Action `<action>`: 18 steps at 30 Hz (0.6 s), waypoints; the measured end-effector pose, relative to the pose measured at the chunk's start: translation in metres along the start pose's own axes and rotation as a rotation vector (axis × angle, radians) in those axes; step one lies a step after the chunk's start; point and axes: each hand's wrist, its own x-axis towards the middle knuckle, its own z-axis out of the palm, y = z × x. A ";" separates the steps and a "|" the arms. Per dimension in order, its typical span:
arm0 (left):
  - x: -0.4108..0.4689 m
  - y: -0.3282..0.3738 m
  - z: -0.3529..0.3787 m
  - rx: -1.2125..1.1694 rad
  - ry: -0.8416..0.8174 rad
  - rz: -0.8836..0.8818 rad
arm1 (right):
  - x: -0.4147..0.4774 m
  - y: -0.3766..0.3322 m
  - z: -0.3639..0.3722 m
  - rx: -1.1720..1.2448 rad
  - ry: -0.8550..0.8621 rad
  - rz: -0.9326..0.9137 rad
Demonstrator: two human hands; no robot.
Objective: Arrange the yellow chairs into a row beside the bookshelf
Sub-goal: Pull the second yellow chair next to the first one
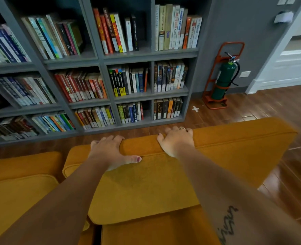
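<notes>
Soft, fairly dim indoor light on your view, and it's coming from the right: the white doorway (294, 55) blows out pale, the wooden floor (287, 183) catches a glossy sheen, and your right forearm (234, 188) reads lighter than your left forearm (57, 200). No hard shadows on the yellow chair (155, 183). The bookshelf (102, 61) bows and leans with wide-angle distortion; its left-edge books smear, while the centre spines are legible.
</notes>
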 end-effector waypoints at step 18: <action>-0.001 -0.010 0.003 0.005 0.071 0.086 | -0.003 -0.002 0.001 0.013 0.016 0.027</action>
